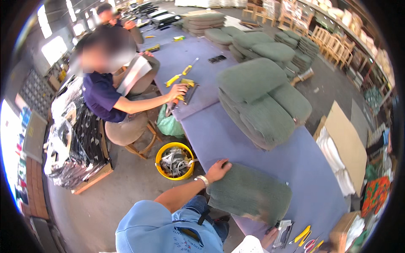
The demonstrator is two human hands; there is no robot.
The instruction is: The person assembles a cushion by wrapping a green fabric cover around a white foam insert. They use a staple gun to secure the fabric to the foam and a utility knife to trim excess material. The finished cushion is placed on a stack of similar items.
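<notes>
A dark green fabric seat cushion point(249, 192) lies at the near edge of the blue-grey table in front of me. My left hand point(218, 170), with a watch on its wrist, grips the far left corner of this cushion. Low in the picture, my right hand point(270, 238) is beside the cushion's near right corner and against a silver staple gun point(284, 234). Its fingers are mostly hidden, so I cannot make out whether it holds anything. Just right of the staple gun lie yellow-handled tools point(302, 236) and a pair of scissors point(311, 244).
Stacked green cushions point(257, 101) stand farther along the table point(312, 168). A yellow bucket of scraps point(175, 161) sits on the floor at left. Across from it, a seated co-worker's hand point(179, 90) rests on a yellow staple gun point(188, 86). Cardboard point(344, 147) leans at right.
</notes>
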